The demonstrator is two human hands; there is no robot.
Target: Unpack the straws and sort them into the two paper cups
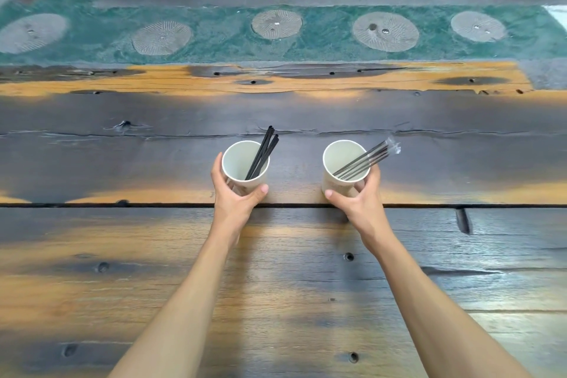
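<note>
Two white paper cups stand side by side, a little apart, on the dark scorched wooden counter [122,163], near its middle. The left white paper cup [237,159] holds a few thin black straws [264,150] without any wrapper; they lean to the far right and rise above the rim. The right white paper cup [340,159] holds thin black straws in clear plastic wrappers [368,158]; the crinkled wrapper ends stick out past the rim on the far right.

The left hand [233,198] has its grip around the lower wall of the left cup, thumb on the near right side and fingers on the left side. The right hand [357,198] holds the right cup in the same way, thumb on the near left and fingers on the right.

I judge that both cups are very light and thin, so a strong squeeze can dent them, and the leaning straws can tip a cup if it is released carelessly. A low, gentle hold on the wall seems right. The wrapped straws are probably slippery and bend a little; it seems best to pinch one near the top end, where the wrapper is loose. The unwrapping seems not finished.
</note>
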